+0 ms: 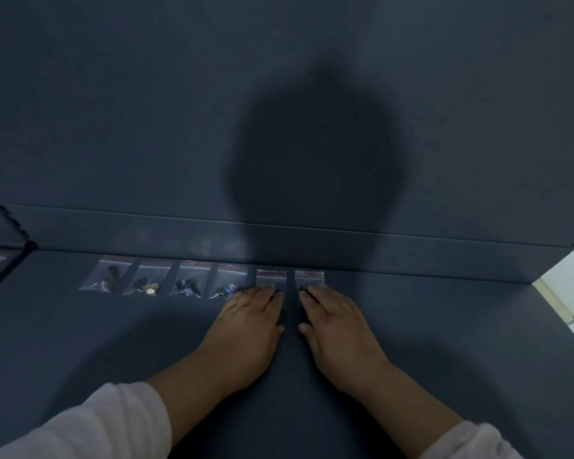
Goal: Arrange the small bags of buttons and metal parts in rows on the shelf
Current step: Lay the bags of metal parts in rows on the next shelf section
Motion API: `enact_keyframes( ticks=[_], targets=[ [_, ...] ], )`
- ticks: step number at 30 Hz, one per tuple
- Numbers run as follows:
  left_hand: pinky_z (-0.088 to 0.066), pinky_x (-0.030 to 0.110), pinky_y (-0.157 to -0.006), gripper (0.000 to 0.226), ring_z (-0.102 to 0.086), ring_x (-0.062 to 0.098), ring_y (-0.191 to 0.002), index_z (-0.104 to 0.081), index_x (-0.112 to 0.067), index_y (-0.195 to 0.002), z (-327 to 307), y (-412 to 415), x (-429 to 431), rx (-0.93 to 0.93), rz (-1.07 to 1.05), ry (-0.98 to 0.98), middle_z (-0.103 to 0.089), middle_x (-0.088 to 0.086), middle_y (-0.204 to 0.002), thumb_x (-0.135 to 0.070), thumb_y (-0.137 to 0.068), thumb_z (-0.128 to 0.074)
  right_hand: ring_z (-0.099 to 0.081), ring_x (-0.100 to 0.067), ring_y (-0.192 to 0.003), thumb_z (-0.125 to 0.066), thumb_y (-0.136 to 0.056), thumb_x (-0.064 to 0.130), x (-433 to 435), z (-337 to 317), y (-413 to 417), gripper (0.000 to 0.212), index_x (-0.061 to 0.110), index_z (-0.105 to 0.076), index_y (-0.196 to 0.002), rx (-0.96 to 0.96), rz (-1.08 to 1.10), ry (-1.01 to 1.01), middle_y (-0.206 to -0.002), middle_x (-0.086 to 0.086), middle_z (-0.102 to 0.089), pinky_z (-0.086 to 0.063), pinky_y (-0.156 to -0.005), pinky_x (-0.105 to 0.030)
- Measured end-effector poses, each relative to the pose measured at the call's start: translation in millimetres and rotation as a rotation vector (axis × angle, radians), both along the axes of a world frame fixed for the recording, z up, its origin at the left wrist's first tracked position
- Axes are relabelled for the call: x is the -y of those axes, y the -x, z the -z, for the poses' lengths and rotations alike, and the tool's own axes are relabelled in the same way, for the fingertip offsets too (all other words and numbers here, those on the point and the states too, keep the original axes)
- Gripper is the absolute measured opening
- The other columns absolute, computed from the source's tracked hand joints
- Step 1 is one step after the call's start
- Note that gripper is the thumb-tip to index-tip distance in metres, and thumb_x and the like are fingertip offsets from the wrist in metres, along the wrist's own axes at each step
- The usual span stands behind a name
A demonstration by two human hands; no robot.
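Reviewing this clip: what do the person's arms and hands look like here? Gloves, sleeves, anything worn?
Both hands are bare: no gloves, and no rings, watch or bracelet can be made out on the left hand or the right hand. The forearms are uncovered too. Each arm wears a light, whitish-pink long sleeve pushed up toward the elbow, the left sleeve and the right sleeve, plain with no visible print.

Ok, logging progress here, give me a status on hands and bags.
Left hand and right hand flat, fingertips on the last two bags. Six bags in one row on the shelf. Nothing in the way.
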State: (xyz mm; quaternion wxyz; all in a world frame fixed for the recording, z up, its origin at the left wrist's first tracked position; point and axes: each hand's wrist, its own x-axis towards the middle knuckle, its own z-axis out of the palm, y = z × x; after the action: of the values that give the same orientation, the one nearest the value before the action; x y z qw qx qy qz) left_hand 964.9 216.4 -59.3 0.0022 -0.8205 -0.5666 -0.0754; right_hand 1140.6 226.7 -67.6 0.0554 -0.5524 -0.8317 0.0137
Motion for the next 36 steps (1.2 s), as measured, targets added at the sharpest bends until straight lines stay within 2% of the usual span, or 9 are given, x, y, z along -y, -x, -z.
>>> enact_keyframes(
  ticks=[3,10,19,21,24,28,30,33,36],
  targets=[
    [-0.051,0.037,-0.09,0.055,-0.067,0.02,-0.101,-0.069,-0.01,-0.109,1,1,-1,0.0,-0.005,-0.02,-0.069,0.008,-0.112,-0.041,-0.078,-0.037,-0.049,-0.024,-0.126,-0.025,-0.088,0.043,0,1,2,0.061,0.011,-0.049,-0.134,-0.02,-0.011,0.021,-0.138,-0.009,-0.05,-0.03,-0.107,-0.037],
    [-0.048,0.035,-0.092,0.055,-0.067,0.018,-0.101,-0.07,-0.012,-0.108,5,1,-3,0.005,-0.02,-0.057,-0.069,0.005,-0.112,-0.043,-0.078,-0.036,-0.061,-0.021,-0.111,-0.034,-0.085,0.042,1,-3,5,0.056,0.012,-0.059,-0.124,-0.011,0.038,0.017,-0.126,-0.006,-0.061,-0.046,-0.095,-0.037],
    [-0.047,0.032,-0.093,0.057,-0.066,0.018,-0.102,-0.069,-0.012,-0.11,8,1,-7,-0.019,-0.019,-0.049,-0.069,0.006,-0.113,-0.045,-0.078,-0.036,-0.06,-0.022,-0.113,-0.033,-0.086,0.042,0,-1,3,0.055,0.013,-0.058,-0.125,-0.006,0.029,0.004,-0.127,-0.007,-0.06,-0.041,-0.097,-0.035],
    [-0.045,0.031,-0.093,0.057,-0.066,0.019,-0.102,-0.069,-0.012,-0.11,7,1,-6,-0.031,-0.025,-0.051,-0.068,0.006,-0.113,-0.045,-0.078,-0.036,-0.055,-0.023,-0.12,-0.028,-0.086,0.044,1,-3,3,0.059,0.013,-0.053,-0.131,-0.019,0.023,0.028,-0.134,-0.007,-0.054,-0.034,-0.102,-0.034],
    [-0.044,0.035,-0.095,0.058,-0.064,0.022,-0.107,-0.067,-0.011,-0.114,4,2,-4,-0.043,-0.044,-0.077,-0.066,0.007,-0.117,-0.045,-0.077,-0.036,-0.032,-0.023,-0.138,-0.012,-0.085,0.049,2,-7,4,0.071,0.016,-0.034,-0.144,-0.077,-0.018,0.06,-0.151,-0.005,-0.032,-0.013,-0.111,-0.03],
    [-0.044,0.044,-0.097,0.056,-0.059,0.03,-0.114,-0.062,-0.007,-0.119,1,7,-1,0.008,-0.035,-0.099,-0.062,0.012,-0.122,-0.04,-0.075,-0.052,-0.045,-0.026,-0.129,-0.024,-0.088,0.043,4,-11,8,0.061,0.013,-0.048,-0.135,-0.105,-0.02,0.014,-0.143,-0.009,-0.045,-0.032,-0.107,-0.04],
    [-0.044,0.045,-0.097,0.055,-0.059,0.033,-0.114,-0.061,-0.007,-0.119,-3,12,2,0.027,-0.045,-0.102,-0.061,0.014,-0.122,-0.039,-0.075,-0.053,-0.046,-0.027,-0.128,-0.025,-0.088,0.043,4,-16,12,0.06,0.013,-0.049,-0.133,-0.119,-0.024,0.009,-0.142,-0.009,-0.046,-0.035,-0.107,-0.042],
    [-0.044,0.043,-0.098,0.059,-0.058,0.031,-0.114,-0.06,-0.01,-0.121,-14,24,6,0.032,-0.098,-0.093,-0.06,0.013,-0.124,-0.044,-0.077,-0.041,-0.041,-0.027,-0.131,-0.029,-0.089,0.044,4,-28,23,0.056,0.016,-0.047,-0.135,-0.122,-0.051,-0.026,-0.145,-0.008,-0.042,-0.03,-0.109,-0.043],
    [-0.043,0.04,-0.098,0.059,-0.058,0.029,-0.114,-0.059,-0.011,-0.121,-25,43,16,-0.006,-0.151,-0.125,-0.061,0.01,-0.123,-0.045,-0.077,-0.038,-0.022,-0.023,-0.141,-0.035,-0.095,0.041,5,-39,36,0.052,0.02,-0.033,-0.143,-0.097,-0.118,0.009,-0.154,-0.003,-0.025,-0.014,-0.116,-0.038]
  ],
)
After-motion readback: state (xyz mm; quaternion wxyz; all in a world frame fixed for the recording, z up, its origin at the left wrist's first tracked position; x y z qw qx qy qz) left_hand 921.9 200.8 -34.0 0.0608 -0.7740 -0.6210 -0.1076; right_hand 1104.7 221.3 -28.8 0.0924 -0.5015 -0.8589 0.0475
